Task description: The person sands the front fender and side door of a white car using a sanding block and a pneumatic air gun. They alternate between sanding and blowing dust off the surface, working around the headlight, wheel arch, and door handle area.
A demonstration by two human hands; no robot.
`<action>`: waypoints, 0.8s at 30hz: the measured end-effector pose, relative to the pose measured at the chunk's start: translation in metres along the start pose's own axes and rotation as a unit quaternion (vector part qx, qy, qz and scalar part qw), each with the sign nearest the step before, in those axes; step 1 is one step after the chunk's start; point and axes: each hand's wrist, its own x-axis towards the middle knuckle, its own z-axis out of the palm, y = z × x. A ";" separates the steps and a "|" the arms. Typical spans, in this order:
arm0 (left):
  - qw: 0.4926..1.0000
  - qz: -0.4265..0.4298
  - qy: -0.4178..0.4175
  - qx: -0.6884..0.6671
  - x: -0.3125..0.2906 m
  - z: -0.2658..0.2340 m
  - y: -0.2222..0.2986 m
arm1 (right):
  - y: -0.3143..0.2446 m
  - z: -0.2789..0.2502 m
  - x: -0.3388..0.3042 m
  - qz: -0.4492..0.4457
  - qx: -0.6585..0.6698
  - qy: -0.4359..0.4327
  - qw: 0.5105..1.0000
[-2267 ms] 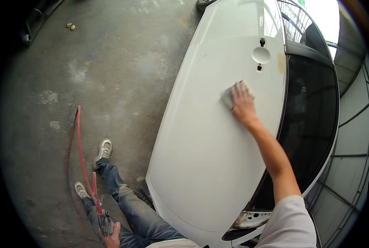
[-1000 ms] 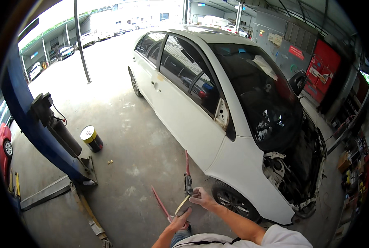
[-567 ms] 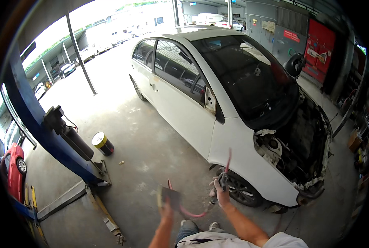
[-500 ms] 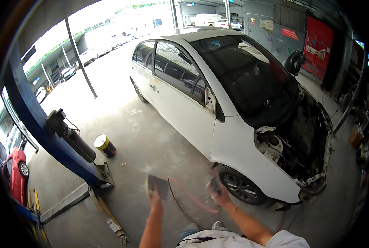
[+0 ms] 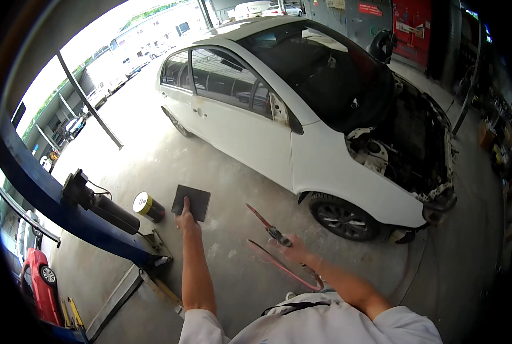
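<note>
My left hand (image 5: 185, 220) is stretched forward and closed on a flat dark grey square pad (image 5: 197, 200), with a finger lying along its face. My right hand (image 5: 295, 249) grips an air blow gun (image 5: 277, 235) whose thin reddish nozzle points forward and to the left. A pink-red air hose (image 5: 279, 265) loops below that hand and runs back under the forearm. Ahead stands a white car (image 5: 238, 146), its door and front fender facing me. Neither hand touches it; the right is nearer, short of the front wheel (image 5: 343, 217).
On the left rises a blue lift post (image 5: 49, 198) with a dark cylinder, its arm (image 5: 115, 304) low over the floor. A yellow-and-black can (image 5: 148, 206) stands beside it. The car's engine bay (image 5: 405, 135) is uncovered. Shelves of clutter line the right; a red car (image 5: 38, 281) sits far left.
My left hand has moved forward and left with the pad, whose face now shows flat. My right hand has shifted slightly left and up with the blow gun. The view has turned right and down.
</note>
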 end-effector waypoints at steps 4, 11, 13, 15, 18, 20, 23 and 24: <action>0.992 -0.074 -0.062 -0.081 0.000 0.007 -0.024 | 0.004 0.026 0.002 -0.142 0.093 0.023 0.985; 0.910 0.151 -0.134 0.362 0.048 -0.019 -0.068 | -0.015 0.038 0.005 -0.038 0.103 -0.099 0.989; 0.810 0.218 -0.131 0.528 0.037 -0.024 -0.059 | -0.041 0.020 -0.021 0.038 0.098 -0.116 0.988; 0.872 0.130 -0.106 0.459 0.008 0.010 -0.041 | 0.001 0.028 -0.021 0.043 0.132 -0.025 0.990; 0.879 0.289 -0.140 0.352 0.099 -0.029 -0.065 | -0.022 0.031 -0.044 0.013 0.218 -0.063 0.974; 0.720 0.490 -0.246 0.425 0.112 -0.044 -0.080 | -0.045 0.035 -0.064 -0.005 0.266 -0.084 0.960; 0.875 0.189 -0.352 0.272 0.099 -0.034 -0.099 | -0.023 0.060 -0.055 -0.073 0.238 0.004 0.969; 0.900 0.079 -0.333 0.268 0.057 -0.015 -0.099 | -0.018 0.054 -0.066 -0.035 0.287 0.011 0.957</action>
